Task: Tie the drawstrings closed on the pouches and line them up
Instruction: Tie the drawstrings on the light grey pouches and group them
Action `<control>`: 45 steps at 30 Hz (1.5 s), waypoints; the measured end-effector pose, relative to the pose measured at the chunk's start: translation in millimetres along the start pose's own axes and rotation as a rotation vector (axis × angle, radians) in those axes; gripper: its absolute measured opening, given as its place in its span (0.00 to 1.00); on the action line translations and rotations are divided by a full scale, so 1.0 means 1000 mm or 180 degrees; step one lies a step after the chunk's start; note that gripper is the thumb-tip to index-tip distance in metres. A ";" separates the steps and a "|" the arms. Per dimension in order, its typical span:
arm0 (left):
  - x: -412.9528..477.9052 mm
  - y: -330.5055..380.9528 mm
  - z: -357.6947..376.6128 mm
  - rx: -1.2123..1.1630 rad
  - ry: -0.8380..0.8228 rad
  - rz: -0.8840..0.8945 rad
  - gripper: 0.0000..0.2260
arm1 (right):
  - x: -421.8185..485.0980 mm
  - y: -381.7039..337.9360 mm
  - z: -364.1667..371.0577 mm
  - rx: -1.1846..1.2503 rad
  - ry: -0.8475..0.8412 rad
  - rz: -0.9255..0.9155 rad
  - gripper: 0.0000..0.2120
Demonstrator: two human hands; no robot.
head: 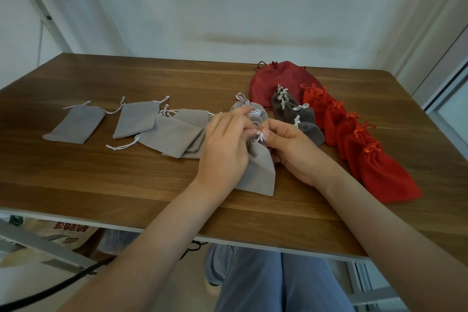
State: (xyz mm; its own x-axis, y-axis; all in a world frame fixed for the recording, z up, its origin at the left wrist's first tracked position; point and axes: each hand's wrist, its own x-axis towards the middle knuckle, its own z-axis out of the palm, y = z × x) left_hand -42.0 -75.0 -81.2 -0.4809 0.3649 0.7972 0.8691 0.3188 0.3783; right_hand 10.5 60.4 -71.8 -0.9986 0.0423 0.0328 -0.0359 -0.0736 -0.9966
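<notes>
A light grey pouch (260,172) lies in front of me on the wooden table (101,185). My left hand (225,144) and my right hand (288,147) meet over its gathered neck. Both pinch its white drawstring (259,136), which shows as a small loop between the fingertips. Behind the hands lie tied light grey pouches (249,107) with white bows. To the right run a row of tied dark grey pouches (291,111) and a row of tied red pouches (374,164). Several flat, untied light grey pouches (76,124) lie to the left.
A larger dark red pouch (276,81) sits at the back behind the rows. The table's front edge (152,228) runs just below my forearms. A white wall stands behind the table, with metal frame parts and a black cable under it at the left.
</notes>
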 end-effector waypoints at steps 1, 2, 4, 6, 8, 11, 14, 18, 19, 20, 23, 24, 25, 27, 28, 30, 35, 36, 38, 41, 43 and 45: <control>0.000 0.000 -0.002 -0.0174 -0.0005 -0.0111 0.06 | 0.000 0.000 -0.001 -0.0059 0.0049 -0.0044 0.09; 0.000 -0.001 -0.004 -0.0339 0.0039 -0.0284 0.08 | 0.001 0.001 -0.002 -0.0132 0.0125 -0.0081 0.10; 0.000 -0.002 -0.008 -0.0541 0.0155 -0.0723 0.09 | 0.001 0.000 -0.004 -0.0333 0.0306 -0.0133 0.12; 0.001 -0.001 -0.008 -0.0501 0.0239 -0.0996 0.05 | 0.001 -0.001 -0.003 -0.0472 0.0460 -0.0159 0.13; 0.001 0.000 -0.005 -0.0476 0.0293 -0.1075 0.04 | 0.001 -0.002 -0.002 -0.0422 0.0652 -0.0158 0.14; 0.000 -0.003 -0.005 -0.0363 0.0066 -0.0983 0.07 | 0.001 -0.003 -0.003 -0.0682 0.0976 -0.0271 0.12; 0.000 -0.010 -0.003 -0.0243 -0.0284 -0.1134 0.08 | -0.002 -0.001 -0.006 -0.0805 0.1135 -0.0448 0.10; 0.000 -0.012 0.001 -0.0076 -0.0508 -0.1173 0.07 | -0.005 0.001 -0.004 -0.0904 0.0969 -0.0598 0.09; 0.000 -0.013 0.001 -0.0031 -0.0530 -0.1187 0.07 | -0.005 0.003 -0.004 -0.1204 0.0864 -0.0586 0.09; 0.000 -0.013 0.002 -0.0002 -0.0533 -0.1214 0.07 | -0.004 0.006 -0.004 -0.1576 0.0761 -0.0553 0.11; 0.001 -0.012 0.001 -0.0048 -0.0507 -0.1382 0.05 | 0.003 0.016 -0.003 -0.2546 0.0685 -0.0627 0.22; 0.002 -0.011 0.001 -0.0124 -0.0489 -0.1477 0.04 | 0.006 0.018 -0.003 -0.2678 0.0768 -0.0653 0.24; 0.003 -0.009 0.001 -0.0215 -0.0462 -0.1566 0.03 | 0.008 0.019 -0.004 -0.2699 0.0869 -0.0650 0.26; 0.005 -0.008 0.000 -0.0322 -0.0379 -0.1664 0.03 | 0.010 0.020 -0.005 -0.2631 0.1005 -0.0628 0.26; 0.005 -0.007 0.001 -0.0330 -0.0348 -0.1677 0.03 | 0.009 0.020 -0.004 -0.2698 0.1045 -0.0679 0.26; 0.005 -0.009 0.001 -0.0320 -0.0360 -0.1700 0.03 | 0.006 0.022 -0.001 -0.3022 0.1176 -0.0932 0.24; 0.006 -0.007 0.000 -0.0076 -0.0516 -0.1687 0.11 | -0.003 0.018 0.004 -0.3582 0.1347 -0.1411 0.24; 0.006 -0.007 -0.001 0.0084 -0.0554 -0.1683 0.11 | -0.005 0.017 0.005 -0.3662 0.1330 -0.1435 0.24; 0.007 -0.008 -0.007 0.0561 -0.0642 -0.1648 0.13 | -0.008 0.014 0.008 -0.3797 0.1270 -0.1491 0.23; 0.004 -0.018 -0.018 0.1377 -0.0928 -0.1683 0.15 | -0.010 0.011 0.011 -0.3974 0.1188 -0.1570 0.22; -0.001 -0.025 -0.025 0.1818 -0.1138 -0.1866 0.15 | -0.010 0.009 0.014 -0.4190 0.1217 -0.1693 0.22; -0.005 -0.029 -0.034 0.2005 -0.1326 -0.1980 0.13 | -0.009 0.007 0.020 -0.4427 0.1207 -0.1835 0.21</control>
State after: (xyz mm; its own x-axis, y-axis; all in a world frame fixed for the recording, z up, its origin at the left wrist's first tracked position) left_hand -61.3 -115.6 -80.2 -0.9401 0.2147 0.2647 0.2836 0.9236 0.2581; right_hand 18.9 39.6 -77.7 -0.7871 -0.0047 0.6167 -0.1198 0.9821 -0.1454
